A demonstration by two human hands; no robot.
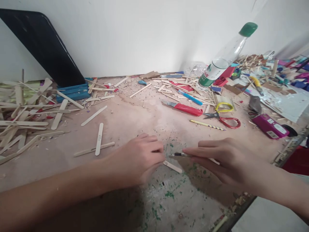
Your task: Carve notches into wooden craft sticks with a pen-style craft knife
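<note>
My left hand (147, 156) is closed and low over the table, with its fingertips pinching a wooden craft stick (173, 167). One end of that stick shows past the fingers, with a small drawn mark on it; the rest is hidden. A slim craft knife (180, 154) is gripped in my right hand (220, 158), its blade pointing left just above the stick. To the left of my left hand, another craft stick (99, 139) with a drawn outline lies across a notched stick (94, 149).
Beyond my hands lie a red utility knife (185, 109), a yellow pencil (207, 125) and scissors (229, 121). A bottle (212, 72) stands behind them. A dark phone (45, 45) leans in a blue stand (73, 92) beside heaped sticks (14, 122). A purple tape measure (270, 126) is at right.
</note>
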